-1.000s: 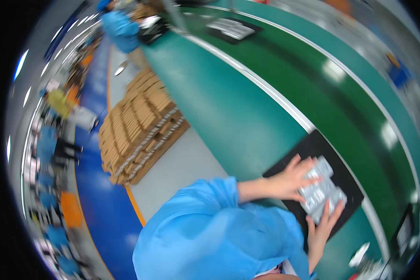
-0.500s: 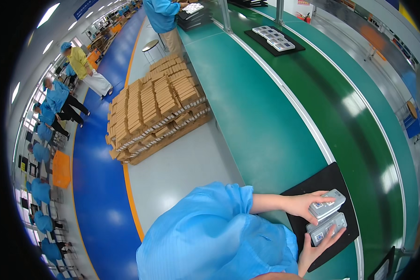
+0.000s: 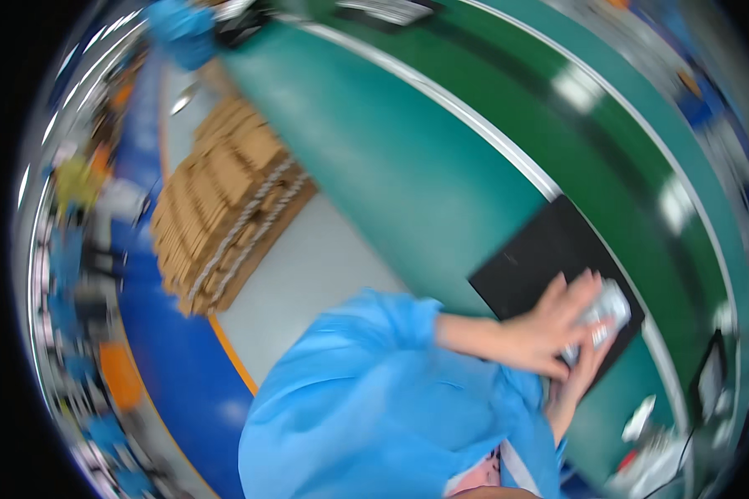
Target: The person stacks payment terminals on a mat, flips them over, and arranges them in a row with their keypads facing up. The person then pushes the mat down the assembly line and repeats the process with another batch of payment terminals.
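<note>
Over a black mat point(image 3: 528, 262) at the right, both my hands are close together around a small group of silver-grey, flat, rounded cases point(image 3: 614, 306). Motion blur hides their details and how many there are. My left hand point(image 3: 545, 331) reaches across with its fingers stretched and spread, the tips at the near side of the cases. From below, my right hand point(image 3: 585, 370) has its fingers against the lower edge of the cases and seems to grip them. The hands partly cover the cases, and the fingers of the two hands overlap.
A green conveyor belt point(image 3: 574, 137) runs beside the teal worktop point(image 3: 391, 166), with a pale rail between. Stacked brown cartons point(image 3: 225, 200) stand on the floor at the left. A dark-framed panel point(image 3: 711, 374) and white items point(image 3: 649, 453) lie at the lower right. A co-worker in blue point(image 3: 179, 33) is at the far end.
The view has swung and blurred. Two stacks of cases, one under each hand, now appear as one group. My left hand's fingers have spread, and my hands have come together.
</note>
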The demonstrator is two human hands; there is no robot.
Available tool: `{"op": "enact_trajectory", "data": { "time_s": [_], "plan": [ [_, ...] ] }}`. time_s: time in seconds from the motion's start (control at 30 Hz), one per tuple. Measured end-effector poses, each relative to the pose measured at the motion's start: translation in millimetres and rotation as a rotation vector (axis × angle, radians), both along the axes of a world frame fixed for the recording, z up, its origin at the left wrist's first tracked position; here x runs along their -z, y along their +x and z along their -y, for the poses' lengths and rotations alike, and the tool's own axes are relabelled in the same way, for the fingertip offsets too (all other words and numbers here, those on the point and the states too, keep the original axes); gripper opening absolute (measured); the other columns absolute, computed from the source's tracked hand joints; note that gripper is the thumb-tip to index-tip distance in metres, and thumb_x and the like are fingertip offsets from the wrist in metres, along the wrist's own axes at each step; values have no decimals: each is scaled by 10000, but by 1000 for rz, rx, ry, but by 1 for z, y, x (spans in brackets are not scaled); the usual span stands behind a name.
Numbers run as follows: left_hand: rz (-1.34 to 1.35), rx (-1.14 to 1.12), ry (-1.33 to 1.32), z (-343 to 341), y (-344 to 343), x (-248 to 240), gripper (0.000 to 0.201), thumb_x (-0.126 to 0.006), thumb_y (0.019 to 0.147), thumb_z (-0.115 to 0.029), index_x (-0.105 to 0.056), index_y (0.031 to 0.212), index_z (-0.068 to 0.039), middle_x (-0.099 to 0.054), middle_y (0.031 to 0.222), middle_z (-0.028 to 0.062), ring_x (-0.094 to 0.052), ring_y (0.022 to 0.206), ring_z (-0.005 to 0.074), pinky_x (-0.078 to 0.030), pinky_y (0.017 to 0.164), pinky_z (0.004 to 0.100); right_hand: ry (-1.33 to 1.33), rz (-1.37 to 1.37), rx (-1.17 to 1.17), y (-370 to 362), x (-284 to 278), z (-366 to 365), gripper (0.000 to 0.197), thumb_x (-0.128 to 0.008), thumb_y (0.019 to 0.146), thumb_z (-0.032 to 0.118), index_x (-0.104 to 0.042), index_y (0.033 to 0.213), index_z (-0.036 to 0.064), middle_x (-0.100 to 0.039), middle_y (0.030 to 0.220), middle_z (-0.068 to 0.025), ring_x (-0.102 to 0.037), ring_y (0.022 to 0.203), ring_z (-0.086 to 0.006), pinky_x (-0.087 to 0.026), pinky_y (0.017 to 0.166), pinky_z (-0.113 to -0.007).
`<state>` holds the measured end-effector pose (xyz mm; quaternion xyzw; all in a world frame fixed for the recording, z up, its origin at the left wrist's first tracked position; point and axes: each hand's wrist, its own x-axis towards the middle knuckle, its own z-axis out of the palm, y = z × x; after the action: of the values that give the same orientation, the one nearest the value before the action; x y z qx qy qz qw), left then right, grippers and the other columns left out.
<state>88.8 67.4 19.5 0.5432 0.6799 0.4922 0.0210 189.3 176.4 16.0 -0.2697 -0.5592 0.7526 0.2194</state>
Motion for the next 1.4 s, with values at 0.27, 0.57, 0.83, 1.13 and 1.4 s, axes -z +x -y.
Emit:
{"op": "enact_trajectory", "data": {
  "time_s": [0.27,0.57,0.83,1.13,1.4],
  "plan": [
    [73,281,-76,81,-13,-166,303,-763,766,-266,-733,1055,-181,-665,914,17,-599,680,114,-423,520,233,93,-67,-5,-10,-2,0,792,-561,969,136,-39,1562,70,-360,1481,-113,-412,1304,-184,-341,1084,-319],
    [-269,508,-250,58,-10,-225,276,-555,957,-252,-652,1118,-454,-613,876,-47,-508,614,67,-406,500,195,24,-223,-36,-11,14,13,828,-551,972,161,29,1554,52,-253,1543,-161,-325,1390,-231,-299,1118,-347],
    [111,514,-435,67,-23,-230,374,-711,849,-442,-663,1197,-315,-603,854,40,-468,528,79,-307,393,214,271,-159,-92,-4,31,16,915,-585,912,295,11,1543,4,-88,1584,-214,-120,1474,-324,-168,1168,-422],
    [-96,310,91,42,13,-193,237,-545,896,-612,-641,1100,-540,-622,861,-45,-495,554,101,-319,418,232,222,-179,-44,-3,32,14,898,-595,923,325,-33,1542,-3,-113,1575,-198,-160,1461,-306,-180,1167,-413],
    [44,803,-79,34,-39,-203,652,-680,848,-470,-551,1299,-16,-638,903,156,-534,558,141,-437,432,262,408,-236,-1,-10,39,15,912,-614,909,388,-93,1531,-28,-86,1588,-236,-63,1488,-354,-98,1188,-417]
  ]
}}
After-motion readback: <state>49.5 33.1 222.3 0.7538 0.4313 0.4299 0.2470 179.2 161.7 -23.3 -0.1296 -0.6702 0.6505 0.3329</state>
